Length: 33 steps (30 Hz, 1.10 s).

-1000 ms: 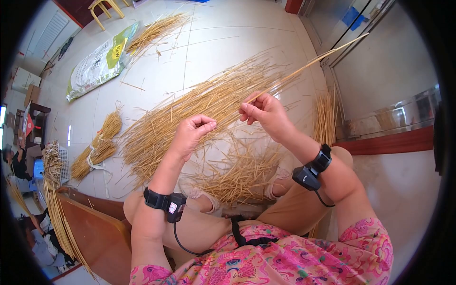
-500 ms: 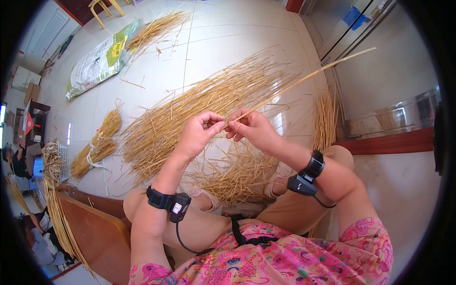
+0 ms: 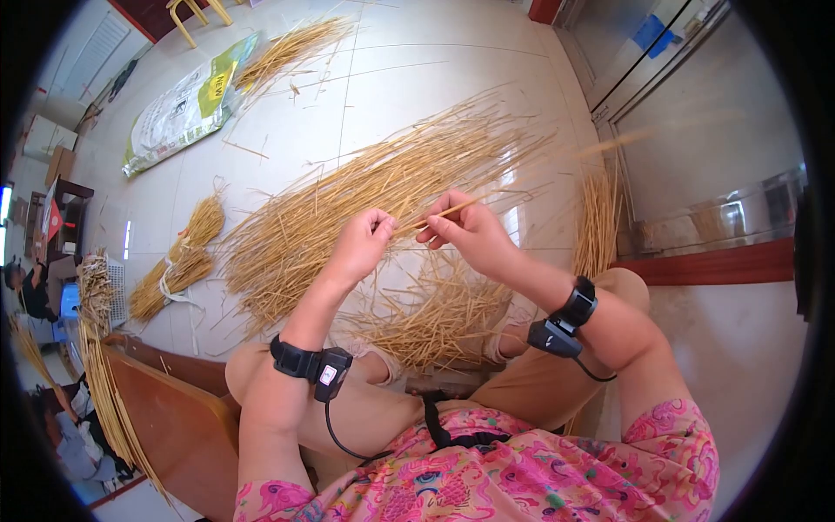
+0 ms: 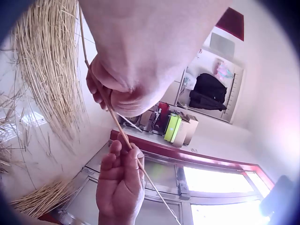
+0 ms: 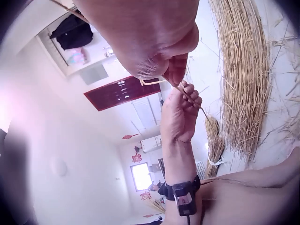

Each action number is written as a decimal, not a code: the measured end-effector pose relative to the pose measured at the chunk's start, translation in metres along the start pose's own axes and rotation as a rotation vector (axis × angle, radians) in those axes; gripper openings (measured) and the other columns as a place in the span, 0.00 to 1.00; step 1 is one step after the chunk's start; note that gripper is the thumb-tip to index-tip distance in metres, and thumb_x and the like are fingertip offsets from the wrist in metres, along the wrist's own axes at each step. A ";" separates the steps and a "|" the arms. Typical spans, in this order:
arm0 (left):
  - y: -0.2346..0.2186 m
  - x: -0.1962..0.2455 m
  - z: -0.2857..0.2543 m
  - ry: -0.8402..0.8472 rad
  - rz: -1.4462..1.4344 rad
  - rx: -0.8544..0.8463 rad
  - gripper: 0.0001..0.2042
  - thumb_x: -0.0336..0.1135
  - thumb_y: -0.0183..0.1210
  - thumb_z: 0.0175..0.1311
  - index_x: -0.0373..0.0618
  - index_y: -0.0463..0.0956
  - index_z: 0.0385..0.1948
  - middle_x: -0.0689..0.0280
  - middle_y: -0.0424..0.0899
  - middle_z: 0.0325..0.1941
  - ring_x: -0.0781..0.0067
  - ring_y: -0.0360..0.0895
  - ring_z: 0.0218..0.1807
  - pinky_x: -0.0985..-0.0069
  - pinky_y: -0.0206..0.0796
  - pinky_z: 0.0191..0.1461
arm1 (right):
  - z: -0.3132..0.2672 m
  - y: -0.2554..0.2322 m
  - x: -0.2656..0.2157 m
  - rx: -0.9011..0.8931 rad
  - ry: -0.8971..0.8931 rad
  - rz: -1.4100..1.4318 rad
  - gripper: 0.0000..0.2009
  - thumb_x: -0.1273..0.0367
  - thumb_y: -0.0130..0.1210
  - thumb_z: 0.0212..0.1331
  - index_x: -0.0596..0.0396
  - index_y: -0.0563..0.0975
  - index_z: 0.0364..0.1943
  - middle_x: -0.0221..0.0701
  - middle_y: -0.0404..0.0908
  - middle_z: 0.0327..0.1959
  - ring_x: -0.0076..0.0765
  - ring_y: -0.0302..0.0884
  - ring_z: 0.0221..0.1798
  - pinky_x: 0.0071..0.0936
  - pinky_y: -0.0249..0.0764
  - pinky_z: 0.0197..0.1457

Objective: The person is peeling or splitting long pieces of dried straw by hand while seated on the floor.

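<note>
A thin straw stalk (image 3: 457, 208) runs between my two hands over the floor, its far end blurred toward the upper right. My left hand (image 3: 361, 248) pinches it between thumb and curled fingers. A short distance to the right, my right hand (image 3: 474, 235) pinches the same stalk with thumb and fingertips. In the left wrist view the stalk (image 4: 111, 111) crosses the left fingers and reaches the right hand (image 4: 121, 187). The right wrist view shows it lying along the fingers of the left hand (image 5: 182, 112). Beneath both hands spreads a long layer of straw (image 3: 322, 209).
Short loose straw (image 3: 435, 322) lies between the feet. A tied straw bundle (image 3: 187, 261) rests at left, behind it a printed sack (image 3: 178, 117) with straw at its mouth. More straw (image 3: 596, 222) leans by the metal door (image 3: 696, 157). A wooden panel (image 3: 174, 409) stands at left.
My right hand came left and down to meet the left hand at the stalk, then the hands parted slightly. The stalk's far end swung lower and now blurs.
</note>
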<state>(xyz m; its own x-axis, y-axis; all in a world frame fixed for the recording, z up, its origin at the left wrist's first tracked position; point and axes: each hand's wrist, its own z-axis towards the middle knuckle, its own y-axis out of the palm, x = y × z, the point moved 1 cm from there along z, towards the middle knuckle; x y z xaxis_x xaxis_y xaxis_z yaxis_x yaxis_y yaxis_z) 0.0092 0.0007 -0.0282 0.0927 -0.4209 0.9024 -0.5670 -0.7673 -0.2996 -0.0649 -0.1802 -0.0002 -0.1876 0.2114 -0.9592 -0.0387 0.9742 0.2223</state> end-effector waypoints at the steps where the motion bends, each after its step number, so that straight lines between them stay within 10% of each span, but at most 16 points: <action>1: 0.001 -0.004 0.002 -0.029 -0.012 0.029 0.09 0.35 0.51 0.66 0.39 0.73 0.32 0.72 0.73 0.25 0.84 0.65 0.28 0.83 0.60 0.33 | -0.002 0.004 0.000 0.001 -0.047 -0.070 0.03 0.73 0.46 0.64 0.59 0.69 0.37 0.32 0.77 0.35 0.24 0.78 0.38 0.19 0.75 0.39; 10: -0.033 -0.011 0.007 -0.045 0.668 0.524 0.11 0.37 0.50 0.63 0.38 0.74 0.29 0.53 0.79 0.29 0.52 0.77 0.31 0.61 0.66 0.37 | -0.016 0.015 -0.030 -0.068 -0.299 -0.330 0.05 0.74 0.47 0.63 0.62 0.70 0.39 0.32 0.78 0.34 0.24 0.79 0.40 0.19 0.75 0.39; 13: -0.048 -0.003 0.001 -0.049 0.838 0.492 0.10 0.36 0.50 0.63 0.39 0.73 0.28 0.54 0.80 0.30 0.53 0.77 0.32 0.61 0.67 0.37 | -0.014 0.003 -0.037 -0.093 -0.275 -0.217 0.05 0.73 0.47 0.64 0.61 0.69 0.39 0.33 0.79 0.33 0.25 0.79 0.38 0.20 0.75 0.38; 19: -0.038 0.009 -0.009 0.075 0.656 -0.389 0.11 0.35 0.50 0.62 0.40 0.76 0.40 0.53 0.80 0.37 0.54 0.78 0.36 0.65 0.68 0.41 | -0.008 -0.010 -0.033 -0.103 -0.062 -0.069 0.04 0.73 0.47 0.63 0.59 0.68 0.37 0.32 0.78 0.32 0.24 0.78 0.35 0.20 0.75 0.35; 22: -0.014 0.002 -0.010 0.348 0.548 -0.291 0.16 0.38 0.49 0.65 0.42 0.72 0.50 0.55 0.80 0.42 0.64 0.78 0.39 0.73 0.67 0.44 | -0.006 -0.007 -0.020 -0.037 -0.006 -0.050 0.04 0.73 0.49 0.62 0.59 0.70 0.37 0.30 0.77 0.30 0.22 0.77 0.33 0.19 0.74 0.33; 26: 0.000 0.031 -0.021 0.045 -0.160 -0.433 0.16 0.36 0.43 0.69 0.43 0.67 0.54 0.62 0.78 0.34 0.73 0.75 0.34 0.76 0.66 0.38 | -0.004 -0.005 -0.008 0.076 0.056 -0.038 0.04 0.71 0.51 0.62 0.58 0.72 0.37 0.28 0.77 0.28 0.19 0.74 0.29 0.17 0.72 0.31; 33: -0.022 -0.008 -0.008 0.212 0.376 -0.258 0.09 0.35 0.42 0.68 0.39 0.68 0.37 0.57 0.74 0.27 0.65 0.74 0.30 0.70 0.65 0.35 | 0.006 -0.034 -0.030 0.325 -0.057 0.021 0.07 0.67 0.49 0.64 0.57 0.72 0.35 0.26 0.74 0.24 0.19 0.71 0.25 0.16 0.69 0.27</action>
<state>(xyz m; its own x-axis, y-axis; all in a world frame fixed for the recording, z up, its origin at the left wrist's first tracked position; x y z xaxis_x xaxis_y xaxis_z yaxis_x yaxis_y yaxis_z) 0.0147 0.0244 -0.0264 -0.3100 -0.5170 0.7979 -0.7156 -0.4257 -0.5538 -0.0521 -0.2195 0.0194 -0.1295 0.2269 -0.9653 0.2815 0.9418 0.1836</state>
